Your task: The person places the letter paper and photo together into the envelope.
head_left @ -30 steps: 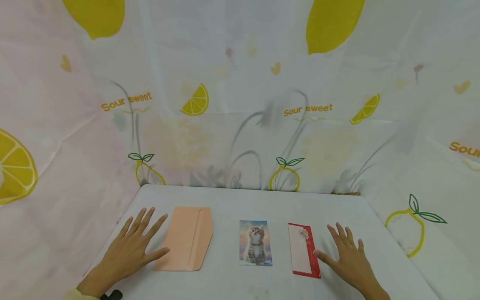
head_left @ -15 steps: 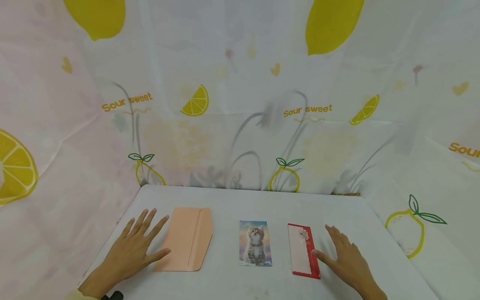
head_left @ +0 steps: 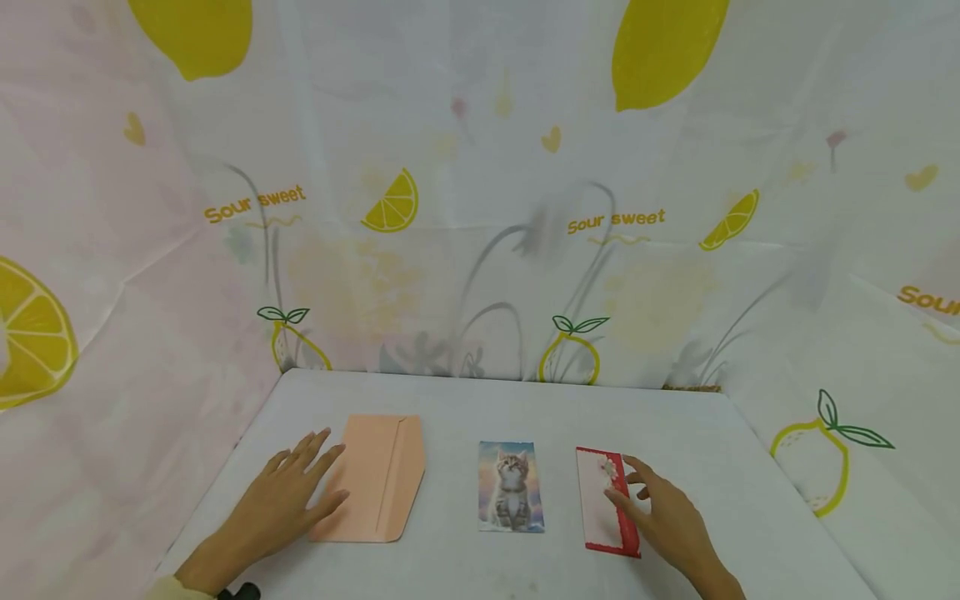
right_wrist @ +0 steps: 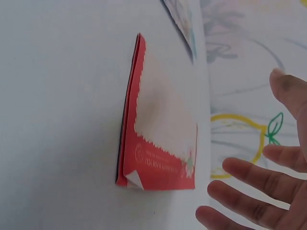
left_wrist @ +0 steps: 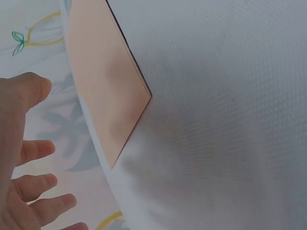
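Note:
A peach envelope (head_left: 378,479) lies flat on the white table (head_left: 480,400), flap side up. My left hand (head_left: 321,471) hovers at its left edge with fingers (left_wrist: 36,184) spread and relaxed, holding nothing. A cat picture card (head_left: 512,486) lies in the middle. To its right lies a red and white folded card (head_left: 602,500), also seen as a red card (right_wrist: 160,129) in the right wrist view. My right hand (head_left: 621,479) reaches over its right edge, fingers (right_wrist: 249,191) loosely extended and just clear of the card.
Lemon-print cloth walls (head_left: 480,208) close in the table at the back and on both sides. The cat card's corner (right_wrist: 184,19) shows beyond the red card. Bare tabletop lies behind the three flat items and right of the right hand.
Both hands have lifted off the table and moved inward: the left one toward the envelope's edge, the right one leftward over the red card's right edge.

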### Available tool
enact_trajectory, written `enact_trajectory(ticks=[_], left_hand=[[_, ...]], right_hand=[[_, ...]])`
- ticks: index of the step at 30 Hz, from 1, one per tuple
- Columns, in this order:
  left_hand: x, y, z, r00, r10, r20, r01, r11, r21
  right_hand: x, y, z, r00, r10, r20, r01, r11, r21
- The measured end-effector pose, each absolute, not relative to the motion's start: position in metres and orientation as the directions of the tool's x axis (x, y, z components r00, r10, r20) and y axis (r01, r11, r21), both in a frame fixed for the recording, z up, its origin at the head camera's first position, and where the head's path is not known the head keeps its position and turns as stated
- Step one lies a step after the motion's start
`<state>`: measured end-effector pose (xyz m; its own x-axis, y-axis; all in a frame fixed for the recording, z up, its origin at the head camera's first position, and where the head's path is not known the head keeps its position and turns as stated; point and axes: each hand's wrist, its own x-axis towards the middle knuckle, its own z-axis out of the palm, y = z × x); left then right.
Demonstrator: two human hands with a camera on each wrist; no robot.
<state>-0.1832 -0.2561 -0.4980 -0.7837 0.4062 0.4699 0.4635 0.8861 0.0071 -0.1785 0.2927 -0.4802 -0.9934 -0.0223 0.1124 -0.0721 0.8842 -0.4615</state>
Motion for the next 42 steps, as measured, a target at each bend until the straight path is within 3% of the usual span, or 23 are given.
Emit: enact_trajectory(ticks=[4, 15, 24, 42], left_hand=[[-0.186, -0.253, -0.501, -0.74, 0.415, 0.529, 0.498, 0.867, 0.015], [-0.187, -0.246, -0.507, -0.726, 0.425, 0.541, 0.523, 0.852, 0.033], [-0.188, -0.236, -0.509, -0.801, 0.399, 0.447, 0.477, 0.876, 0.073], [-0.192, -0.22, -0.516, -0.806, 0.387, 0.447, 0.486, 0.865, 0.127]], right_hand=[[-0.181, 0.282, -0.482, -0.993, -0.025, 0.118, -0.084, 0.847, -0.525], [-0.188, 0.249, -0.489, -0.977, -0.14, 0.164, -0.212, 0.752, -0.624], [-0.199, 0.223, -0.494, -0.94, -0.286, 0.187, -0.339, 0.714, -0.613], [-0.211, 0.16, -0.506, -0.881, -0.422, 0.213, -0.448, 0.6, -0.663]])
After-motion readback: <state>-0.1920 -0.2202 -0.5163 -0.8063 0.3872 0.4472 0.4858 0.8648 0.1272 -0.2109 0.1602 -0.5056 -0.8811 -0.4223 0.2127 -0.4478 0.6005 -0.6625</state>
